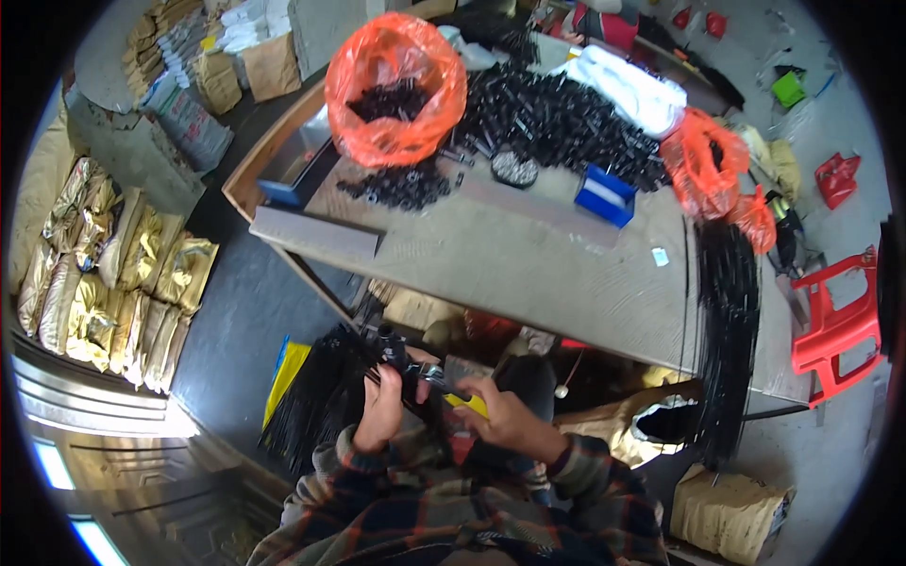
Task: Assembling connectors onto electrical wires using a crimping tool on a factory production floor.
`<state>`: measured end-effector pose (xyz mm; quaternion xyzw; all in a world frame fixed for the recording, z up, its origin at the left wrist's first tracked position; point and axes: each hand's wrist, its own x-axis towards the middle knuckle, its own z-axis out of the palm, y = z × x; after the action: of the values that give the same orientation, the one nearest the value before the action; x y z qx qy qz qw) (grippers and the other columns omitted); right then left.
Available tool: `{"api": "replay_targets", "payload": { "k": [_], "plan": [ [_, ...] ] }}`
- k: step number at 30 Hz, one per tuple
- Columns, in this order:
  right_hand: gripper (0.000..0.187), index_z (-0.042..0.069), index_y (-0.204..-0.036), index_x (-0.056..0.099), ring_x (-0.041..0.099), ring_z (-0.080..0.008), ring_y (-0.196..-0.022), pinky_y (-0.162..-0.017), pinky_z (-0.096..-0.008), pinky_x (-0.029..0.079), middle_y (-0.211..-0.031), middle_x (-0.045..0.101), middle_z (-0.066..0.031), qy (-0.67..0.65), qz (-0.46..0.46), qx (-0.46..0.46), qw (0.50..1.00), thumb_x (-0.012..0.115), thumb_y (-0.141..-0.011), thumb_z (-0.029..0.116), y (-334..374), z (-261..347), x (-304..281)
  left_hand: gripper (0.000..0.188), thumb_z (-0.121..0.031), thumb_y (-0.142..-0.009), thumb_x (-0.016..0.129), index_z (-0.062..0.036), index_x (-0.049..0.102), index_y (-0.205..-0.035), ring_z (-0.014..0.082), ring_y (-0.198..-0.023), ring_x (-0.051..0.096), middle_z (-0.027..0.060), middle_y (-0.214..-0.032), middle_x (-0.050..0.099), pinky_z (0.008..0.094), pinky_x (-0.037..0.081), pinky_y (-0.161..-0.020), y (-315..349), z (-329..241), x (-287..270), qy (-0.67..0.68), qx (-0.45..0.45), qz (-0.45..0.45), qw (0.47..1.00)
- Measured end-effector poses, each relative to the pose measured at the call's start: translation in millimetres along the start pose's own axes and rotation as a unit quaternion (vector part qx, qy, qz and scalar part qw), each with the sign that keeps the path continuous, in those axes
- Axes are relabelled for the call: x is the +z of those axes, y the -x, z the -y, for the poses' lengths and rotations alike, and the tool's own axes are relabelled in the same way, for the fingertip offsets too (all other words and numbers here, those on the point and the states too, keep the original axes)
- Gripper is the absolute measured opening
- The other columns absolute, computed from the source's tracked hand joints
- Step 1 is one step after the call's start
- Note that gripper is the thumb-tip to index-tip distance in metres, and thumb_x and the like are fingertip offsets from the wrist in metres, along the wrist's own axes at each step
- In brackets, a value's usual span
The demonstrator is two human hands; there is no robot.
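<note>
In front of my body, below the table's near edge, my left hand (380, 407) is closed on a black part (392, 349), small and dark, among thin black strands. A bundle of long thin black strands (321, 401) hangs beside it, over something yellow and blue. My right hand (514, 422) is wrapped around a yellow-handled tool (468, 405). That tool points toward the left hand; its working end is too dark and blurred to make out. Between the two hands lie dark and shiny shapes whose kind I cannot tell.
The table (528, 283) bears a heap of black tubular parts (557, 123), an open red plastic bag (396, 94), a blue bin (606, 196) and a long black strand bundle (727, 321). A red plastic stool (838, 325) stands right; stacked sacks (113, 274) fill the left.
</note>
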<state>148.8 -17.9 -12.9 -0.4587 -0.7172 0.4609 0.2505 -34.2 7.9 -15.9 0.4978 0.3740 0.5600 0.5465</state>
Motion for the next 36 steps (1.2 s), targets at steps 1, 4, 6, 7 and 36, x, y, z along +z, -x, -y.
{"api": "replay_targets", "payload": {
  "k": [1, 4, 6, 7, 36],
  "plan": [
    [0.039, 0.003, -0.111, 0.045, 0.059, -0.036, -0.086, -0.07, -0.0386, 0.047, -0.099, 0.057, -0.019, -0.013, 0.004, 0.072, 0.997, 0.064, -0.082, 0.021, -2, -2, 2, 0.067, -0.058, -0.091, 0.025, 0.0018, 0.055, -0.093, 0.0124, -0.051, 0.045, 0.0046, -0.058, 0.05, 0.025, 0.037, -0.05, 0, 7, -1, 0.025, -0.01, -0.038, 0.999],
    [0.028, 0.002, -0.089, 0.052, 0.059, -0.0264, -0.072, -0.062, -0.0335, 0.046, -0.08, 0.056, -0.0117, 0.002, -0.053, -0.085, 0.995, 0.07, -0.077, 0.02, -17, -12, -5, 0.064, -0.054, -0.093, 0.025, 0.0024, 0.054, -0.095, 0.0141, -0.048, 0.045, 0.0058, -0.056, 0.049, 0.0261, 0.037, -0.049, -6, 25, -6, 0.051, 0.007, -0.11, 0.993],
    [0.016, 0.002, -0.075, 0.057, 0.056, -0.0175, -0.07, -0.065, -0.0287, 0.045, -0.076, 0.056, -0.0053, -0.08, -0.177, -0.148, 0.97, 0.072, -0.072, 0.009, -32, -4, -20, 0.059, -0.049, -0.095, 0.024, 0.0021, 0.053, -0.098, 0.0142, -0.05, 0.047, 0.0066, -0.057, 0.05, 0.0267, 0.038, -0.05, -10, 28, -9, 0.063, 0.015, -0.135, 0.989],
    [0.014, 0.003, -0.076, 0.058, 0.057, -0.0145, -0.073, -0.066, -0.0274, 0.046, -0.077, 0.058, -0.0044, -0.027, -0.224, -0.089, 0.97, 0.071, -0.073, 0.008, -36, 5, -37, 0.058, -0.048, -0.095, 0.025, 0.002, 0.053, -0.099, 0.0145, -0.052, 0.048, 0.0071, -0.058, 0.052, 0.0267, 0.04, -0.052, -10, 29, -8, 0.057, 0.006, -0.133, 0.989],
    [0.024, 0.003, -0.086, 0.063, 0.061, -0.0335, -0.075, -0.063, -0.0423, 0.049, -0.089, 0.054, -0.0153, 0.505, -0.321, 0.041, 0.8, 0.068, -0.074, 0.023, -273, -71, -196, 0.035, -0.023, -0.094, 0.034, 0.001, 0.051, -0.111, 0.0081, -0.074, 0.047, 0.0033, -0.08, 0.054, 0.0223, 0.038, -0.066, -9, 11, -19, 0.08, -0.092, 0.026, 0.992]
  ]
}}
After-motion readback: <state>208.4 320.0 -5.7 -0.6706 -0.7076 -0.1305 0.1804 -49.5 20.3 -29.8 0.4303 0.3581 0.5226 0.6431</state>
